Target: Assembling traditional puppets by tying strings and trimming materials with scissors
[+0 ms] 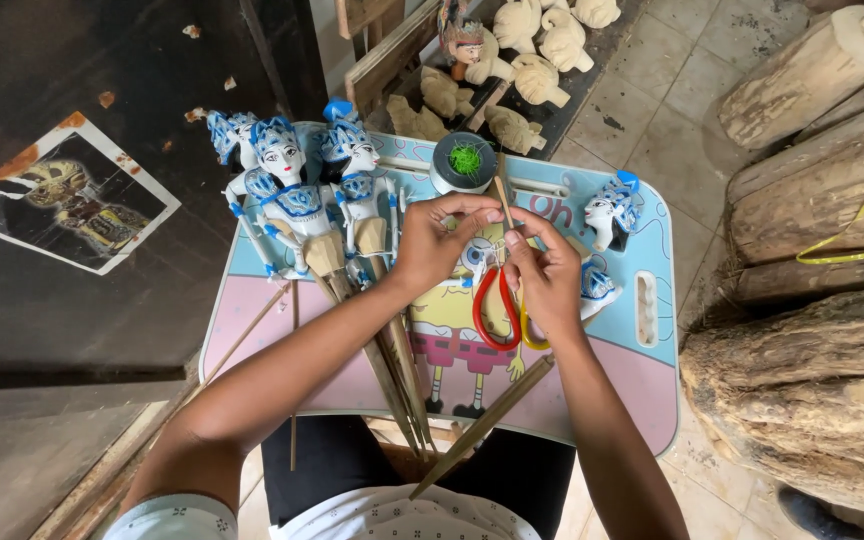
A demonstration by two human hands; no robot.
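My left hand point(439, 243) and my right hand point(549, 275) meet over a small lap table point(642, 390) with a cartoon print. Both pinch a thin wooden stick point(502, 197) that stands nearly upright between the fingertips. Red-handled scissors point(493, 310) lie on the table just under my hands, with a yellow loop point(528, 338) beside them. A dark spool of green thread point(464, 160) stands just beyond my fingers. Blue-and-white painted puppets point(297, 195) on long rods lie to the left of my left hand. A similar puppet head point(614, 208) lies to the right.
Unpainted carved heads point(540, 55) lie on a dark tray at the back. Rough logs point(812, 200) are stacked at the right, one with a yellow strap point(857, 235). A torn picture point(62, 200) is stuck on the dark surface at the left. A loose rod point(482, 425) crosses the table's near edge.
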